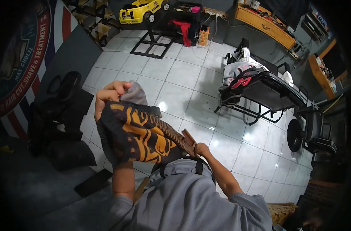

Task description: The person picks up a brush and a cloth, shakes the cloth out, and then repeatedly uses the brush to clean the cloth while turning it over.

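A black cloth with an orange pattern point(144, 134) stretches from my raised left hand down to my waist and covers part of my left forearm. My left hand point(110, 96) has its fingers curled over the cloth's upper edge. Just beyond them shows a greyish rounded piece of fabric point(135, 93). Low on the right, my right hand point(201, 149) is closed round a flat brown wooden piece, like a brush point(188, 138). This piece lies right at the cloth's striped right edge. The underside of the cloth is hidden.
White floor tiles point(175, 84) spread ahead. A black barber chair point(268, 86) with clothes and a bag on it stands right. At the back are a black metal frame point(152, 45), a yellow toy car point(142, 11) and a wooden drawer shelf point(264, 25). Dark seating point(67, 150) is left.
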`<action>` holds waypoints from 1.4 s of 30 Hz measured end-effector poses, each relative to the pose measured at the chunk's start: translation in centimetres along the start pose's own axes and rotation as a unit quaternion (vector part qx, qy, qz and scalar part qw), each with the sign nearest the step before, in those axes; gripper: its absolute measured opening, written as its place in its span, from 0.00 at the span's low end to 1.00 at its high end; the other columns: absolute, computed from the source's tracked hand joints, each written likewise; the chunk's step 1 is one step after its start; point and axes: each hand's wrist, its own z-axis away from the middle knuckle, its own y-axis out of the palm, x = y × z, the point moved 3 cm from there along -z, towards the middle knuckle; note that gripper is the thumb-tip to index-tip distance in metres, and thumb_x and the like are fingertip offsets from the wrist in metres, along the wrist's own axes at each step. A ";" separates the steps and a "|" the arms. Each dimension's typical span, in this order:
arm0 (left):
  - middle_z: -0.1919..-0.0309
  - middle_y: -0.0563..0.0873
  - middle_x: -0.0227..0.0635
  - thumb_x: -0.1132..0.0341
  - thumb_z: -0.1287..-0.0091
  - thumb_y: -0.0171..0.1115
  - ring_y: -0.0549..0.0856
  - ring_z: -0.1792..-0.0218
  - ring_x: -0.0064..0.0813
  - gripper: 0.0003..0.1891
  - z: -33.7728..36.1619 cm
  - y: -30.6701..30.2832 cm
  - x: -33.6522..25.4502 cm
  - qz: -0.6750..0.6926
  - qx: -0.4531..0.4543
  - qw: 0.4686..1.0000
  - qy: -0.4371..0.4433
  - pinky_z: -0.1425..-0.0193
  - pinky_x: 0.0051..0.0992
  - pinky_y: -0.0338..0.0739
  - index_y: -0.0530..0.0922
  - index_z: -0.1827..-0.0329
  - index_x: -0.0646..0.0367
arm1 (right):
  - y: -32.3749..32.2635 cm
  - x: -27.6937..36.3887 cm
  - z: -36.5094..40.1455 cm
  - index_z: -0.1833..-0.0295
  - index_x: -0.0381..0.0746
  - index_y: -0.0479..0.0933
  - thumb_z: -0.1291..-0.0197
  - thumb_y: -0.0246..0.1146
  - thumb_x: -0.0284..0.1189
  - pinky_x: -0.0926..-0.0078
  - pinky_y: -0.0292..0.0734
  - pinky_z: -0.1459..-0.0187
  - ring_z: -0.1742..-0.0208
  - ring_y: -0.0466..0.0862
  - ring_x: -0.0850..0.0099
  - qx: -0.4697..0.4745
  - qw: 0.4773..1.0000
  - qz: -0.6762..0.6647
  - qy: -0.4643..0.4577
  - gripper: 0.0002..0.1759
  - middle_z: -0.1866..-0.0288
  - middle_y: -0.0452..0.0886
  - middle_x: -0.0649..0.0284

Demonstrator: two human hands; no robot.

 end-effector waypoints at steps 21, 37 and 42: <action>0.74 0.77 0.32 0.60 0.36 0.58 0.78 0.74 0.21 0.13 -4.2 -0.8 -1.6 -0.448 -0.103 0.873 0.161 0.68 0.21 0.73 0.71 0.66 0.62 | 3.5 1.1 -0.9 0.47 0.41 0.76 0.46 0.59 0.44 0.59 0.73 0.47 0.45 0.78 0.52 0.122 0.986 0.075 -0.081 0.25 0.48 0.79 0.47; 0.78 0.70 0.30 0.78 0.58 0.63 0.75 0.80 0.25 0.13 -4.9 -1.2 0.3 -0.449 0.180 0.799 0.357 0.79 0.22 0.69 0.80 0.67 0.60 | -20.1 20.9 14.7 0.50 0.34 0.72 0.34 0.53 0.40 0.73 0.70 0.50 0.52 0.76 0.70 -0.216 0.811 -0.355 -0.411 0.19 0.53 0.77 0.58; 0.77 0.71 0.31 0.76 0.61 0.65 0.75 0.80 0.26 0.16 -6.6 -4.2 -0.7 -0.454 0.077 0.791 0.402 0.78 0.24 0.69 0.81 0.65 0.60 | -10.2 21.6 7.5 0.40 0.37 0.71 0.43 0.60 0.32 0.70 0.63 0.36 0.37 0.71 0.61 -0.107 0.869 -0.224 -0.429 0.25 0.37 0.71 0.52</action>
